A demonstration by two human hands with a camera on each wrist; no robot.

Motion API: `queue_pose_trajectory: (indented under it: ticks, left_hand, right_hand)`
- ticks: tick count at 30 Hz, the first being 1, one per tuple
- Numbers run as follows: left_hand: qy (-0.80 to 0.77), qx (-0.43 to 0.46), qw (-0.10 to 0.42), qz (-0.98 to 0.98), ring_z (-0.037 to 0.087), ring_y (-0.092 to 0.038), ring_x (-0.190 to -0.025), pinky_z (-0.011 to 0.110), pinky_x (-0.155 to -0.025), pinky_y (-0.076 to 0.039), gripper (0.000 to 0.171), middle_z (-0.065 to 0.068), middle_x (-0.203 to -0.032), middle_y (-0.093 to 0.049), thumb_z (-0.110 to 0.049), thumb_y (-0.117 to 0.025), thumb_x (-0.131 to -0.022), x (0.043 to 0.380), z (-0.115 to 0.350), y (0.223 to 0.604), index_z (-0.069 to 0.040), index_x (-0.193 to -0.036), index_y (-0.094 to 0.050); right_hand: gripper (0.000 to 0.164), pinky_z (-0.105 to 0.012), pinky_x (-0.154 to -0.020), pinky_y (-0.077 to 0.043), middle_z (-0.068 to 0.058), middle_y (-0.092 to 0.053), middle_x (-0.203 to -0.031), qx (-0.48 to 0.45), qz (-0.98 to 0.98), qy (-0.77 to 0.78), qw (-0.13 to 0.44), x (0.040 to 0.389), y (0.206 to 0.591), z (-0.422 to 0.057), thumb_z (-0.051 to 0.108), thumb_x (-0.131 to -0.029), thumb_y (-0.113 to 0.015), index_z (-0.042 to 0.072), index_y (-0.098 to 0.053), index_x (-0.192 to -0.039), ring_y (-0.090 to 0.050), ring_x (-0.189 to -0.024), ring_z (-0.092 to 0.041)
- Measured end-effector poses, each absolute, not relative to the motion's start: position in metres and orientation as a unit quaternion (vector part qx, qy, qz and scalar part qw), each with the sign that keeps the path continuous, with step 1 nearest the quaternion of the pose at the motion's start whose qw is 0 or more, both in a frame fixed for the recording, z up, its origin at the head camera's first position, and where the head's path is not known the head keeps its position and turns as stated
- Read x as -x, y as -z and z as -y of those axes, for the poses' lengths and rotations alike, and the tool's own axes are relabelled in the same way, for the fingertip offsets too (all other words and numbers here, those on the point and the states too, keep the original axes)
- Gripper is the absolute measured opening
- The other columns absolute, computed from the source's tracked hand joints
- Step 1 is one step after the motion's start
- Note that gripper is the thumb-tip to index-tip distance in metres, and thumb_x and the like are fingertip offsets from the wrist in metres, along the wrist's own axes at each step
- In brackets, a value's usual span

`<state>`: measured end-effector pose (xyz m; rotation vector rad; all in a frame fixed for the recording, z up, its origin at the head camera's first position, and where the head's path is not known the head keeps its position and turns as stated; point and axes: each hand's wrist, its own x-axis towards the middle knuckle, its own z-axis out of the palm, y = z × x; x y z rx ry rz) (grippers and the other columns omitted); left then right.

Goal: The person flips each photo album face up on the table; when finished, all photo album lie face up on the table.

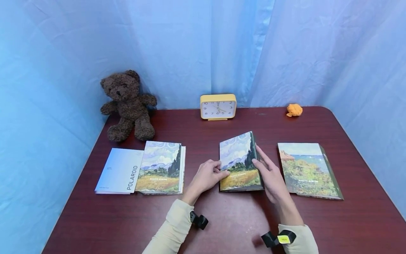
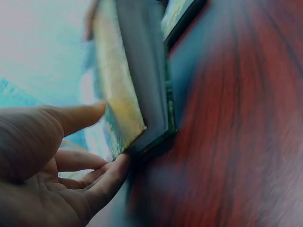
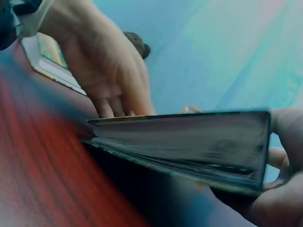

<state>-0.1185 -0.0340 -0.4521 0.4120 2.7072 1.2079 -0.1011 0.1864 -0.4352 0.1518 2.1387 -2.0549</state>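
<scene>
- The held album point(image 1: 240, 158), with a wheat-field cover, is seen tilted just right of centre in the head view.
- Its left edge is pinched by the left hand point(image 1: 207, 175), with the thumb laid on the cover.
- Its spine, on the right, is gripped by the right hand point(image 1: 272, 178).
- In the right wrist view its covers are seen slightly parted.
- At centre left, a blue album point(image 1: 116, 171) is partly overlapped by a matching album point(image 1: 160, 166).
- At centre right, a seaside album point(image 1: 307, 169) is placed.
- Along the back, a bear point(image 1: 128, 104), clock point(image 1: 218, 108) and yarn ball point(image 1: 295, 110) are set out.
</scene>
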Motion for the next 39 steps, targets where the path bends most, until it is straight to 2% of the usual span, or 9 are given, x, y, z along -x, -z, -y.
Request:
queue_pose_trajectory:
  ticks: [4, 7, 9, 11, 17, 22, 27, 33, 39]
  left_hand:
    - [-0.395, -0.146, 0.078, -0.903, 0.011, -0.048, -0.073, 0.023, -0.061, -0.038, 0.05, 0.005, -0.08, -0.049, -0.051, -0.061, -0.083, 0.116, 0.027, 0.45, -0.003, -0.076, -0.05]
    - [-0.397, -0.13, 0.101, -0.903, 0.013, -0.049, -0.081, 0.024, -0.066, -0.041, 0.062, 0.008, -0.099, -0.052, -0.061, -0.055, -0.082, 0.113, 0.022, 0.445, -0.006, -0.11, -0.063]
    - [-0.396, -0.119, 0.117, -0.903, 0.016, -0.05, -0.093, 0.028, -0.076, -0.043, 0.075, 0.011, -0.114, -0.05, -0.066, -0.05, -0.081, 0.111, 0.019, 0.441, -0.012, -0.133, -0.052]
    - [-0.393, -0.11, 0.131, -0.903, 0.017, -0.048, -0.108, 0.032, -0.087, -0.043, 0.081, 0.01, -0.129, -0.043, -0.07, -0.047, -0.08, 0.11, 0.018, 0.438, -0.018, -0.142, -0.038]
    - [-0.401, -0.14, 0.123, -0.897, 0.021, -0.043, -0.122, 0.04, -0.097, -0.039, 0.074, 0.01, -0.138, -0.04, -0.066, -0.046, -0.084, 0.115, 0.018, 0.43, -0.023, -0.143, -0.034]
    - [-0.456, -0.169, 0.124, -0.865, 0.018, -0.046, -0.12, 0.038, -0.097, -0.039, 0.062, 0.005, -0.137, -0.044, -0.055, -0.048, -0.089, 0.121, 0.024, 0.425, -0.028, -0.143, -0.034]
    - [-0.535, -0.182, 0.12, -0.816, 0.018, -0.051, -0.118, 0.038, -0.097, -0.041, 0.057, 0.002, -0.138, -0.042, -0.046, -0.051, -0.091, 0.123, 0.032, 0.417, -0.036, -0.143, -0.029]
    - [-0.58, -0.189, 0.083, -0.788, 0.014, -0.053, -0.116, 0.034, -0.096, -0.043, 0.056, 0.002, -0.136, -0.045, -0.033, -0.057, -0.092, 0.125, 0.042, 0.404, -0.034, -0.143, -0.033]
    - [-0.577, -0.165, 0.094, -0.794, 0.01, -0.056, -0.111, 0.031, -0.089, -0.047, 0.054, 0.0, -0.131, -0.05, -0.033, -0.059, -0.09, 0.127, 0.056, 0.398, -0.035, -0.14, -0.039]
  right_hand:
    - [0.067, -0.051, -0.109, -0.016, -0.002, -0.011, -0.154, -0.04, -0.737, 0.67, 0.083, 0.099, 0.42, -0.179, 0.042, -0.088, -0.058, 0.035, -0.024, -0.145, -0.011, -0.139, -0.023]
    - [0.077, -0.046, -0.106, -0.026, -0.003, -0.011, -0.153, -0.046, -0.742, 0.663, 0.088, 0.096, 0.411, -0.173, 0.042, -0.087, -0.059, 0.028, -0.015, -0.149, -0.017, -0.138, -0.024]
    - [0.082, -0.042, -0.102, -0.034, -0.005, -0.011, -0.153, -0.053, -0.735, 0.669, 0.097, 0.095, 0.406, -0.171, 0.041, -0.087, -0.06, 0.024, -0.009, -0.15, -0.022, -0.136, -0.024]
    - [0.085, -0.036, -0.097, -0.04, -0.007, -0.011, -0.153, -0.057, -0.732, 0.671, 0.102, 0.094, 0.404, -0.169, 0.04, -0.088, -0.06, 0.02, -0.006, -0.15, -0.025, -0.135, -0.025]
    - [0.077, -0.026, -0.081, -0.05, -0.012, -0.02, -0.151, -0.032, -0.719, 0.689, 0.089, 0.091, 0.402, -0.169, 0.035, -0.09, -0.057, 0.015, -0.012, -0.149, -0.036, -0.129, -0.029]
    - [0.061, -0.024, -0.085, -0.048, -0.015, -0.03, -0.147, 0.004, -0.7, 0.712, 0.057, 0.09, 0.398, -0.168, 0.025, -0.094, -0.053, 0.015, -0.025, -0.147, -0.042, -0.125, -0.025]
    - [0.056, -0.021, -0.089, -0.045, -0.016, -0.036, -0.142, 0.033, -0.697, 0.715, 0.045, 0.09, 0.394, -0.161, 0.019, -0.095, -0.052, 0.015, -0.029, -0.146, -0.045, -0.122, -0.02]
    - [0.056, -0.017, -0.09, -0.043, -0.009, -0.04, -0.14, 0.046, -0.718, 0.693, 0.038, 0.094, 0.395, -0.144, 0.02, -0.093, -0.056, 0.02, -0.032, -0.145, -0.04, -0.126, -0.023]
    - [0.057, -0.025, -0.096, -0.04, -0.005, -0.042, -0.139, 0.074, -0.727, 0.681, 0.045, 0.1, 0.405, -0.13, 0.028, -0.092, -0.057, 0.026, -0.034, -0.144, -0.041, -0.127, -0.02]
